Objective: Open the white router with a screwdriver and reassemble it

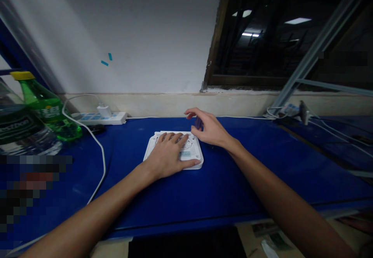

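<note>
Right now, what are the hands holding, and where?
The right hand pinches a small dark thing; which part, unclear. The left hand rests on the white box.

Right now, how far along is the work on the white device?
Done: the white device lies flat on the blue table, label side up. In hand: the left hand presses it down; the right hand pinches a small dark object at its far edge. Left: its casing looks closed, nothing removed.
</note>
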Available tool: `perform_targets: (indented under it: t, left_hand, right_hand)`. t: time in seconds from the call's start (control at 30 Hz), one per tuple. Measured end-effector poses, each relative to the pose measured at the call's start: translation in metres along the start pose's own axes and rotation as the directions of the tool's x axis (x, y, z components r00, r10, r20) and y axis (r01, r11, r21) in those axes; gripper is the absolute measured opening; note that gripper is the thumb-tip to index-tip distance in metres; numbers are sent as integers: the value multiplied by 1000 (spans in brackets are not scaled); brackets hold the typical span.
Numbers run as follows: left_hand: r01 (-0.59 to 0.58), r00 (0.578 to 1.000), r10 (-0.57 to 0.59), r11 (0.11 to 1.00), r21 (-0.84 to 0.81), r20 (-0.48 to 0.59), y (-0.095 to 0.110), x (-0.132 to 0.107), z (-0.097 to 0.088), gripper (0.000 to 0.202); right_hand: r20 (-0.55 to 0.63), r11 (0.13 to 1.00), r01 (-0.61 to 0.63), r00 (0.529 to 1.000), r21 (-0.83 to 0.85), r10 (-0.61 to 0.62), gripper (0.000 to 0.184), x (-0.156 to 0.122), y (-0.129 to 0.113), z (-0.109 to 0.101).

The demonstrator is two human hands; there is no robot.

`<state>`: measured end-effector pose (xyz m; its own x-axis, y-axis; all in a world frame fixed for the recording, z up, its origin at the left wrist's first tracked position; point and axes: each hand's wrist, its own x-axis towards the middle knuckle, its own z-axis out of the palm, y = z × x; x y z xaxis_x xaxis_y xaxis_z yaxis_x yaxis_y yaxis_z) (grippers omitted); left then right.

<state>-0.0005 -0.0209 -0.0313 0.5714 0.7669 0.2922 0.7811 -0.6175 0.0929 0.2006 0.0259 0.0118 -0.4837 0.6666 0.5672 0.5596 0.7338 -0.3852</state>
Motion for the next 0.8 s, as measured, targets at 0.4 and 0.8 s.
perform_targets:
  t: [0.4, 0.8]
  left_hand:
    - [-17, 1000, 17, 1000, 8, 2, 0, 0, -1, 99]
    - [-2, 1000, 2, 1000, 20, 18, -1, 1, 1, 98]
  right_hand:
    - [-2, 999, 28, 1000, -37, -28, 38, 0, -1, 0]
    - [4, 1000, 19, 1000, 7, -19, 44, -2, 0, 1]
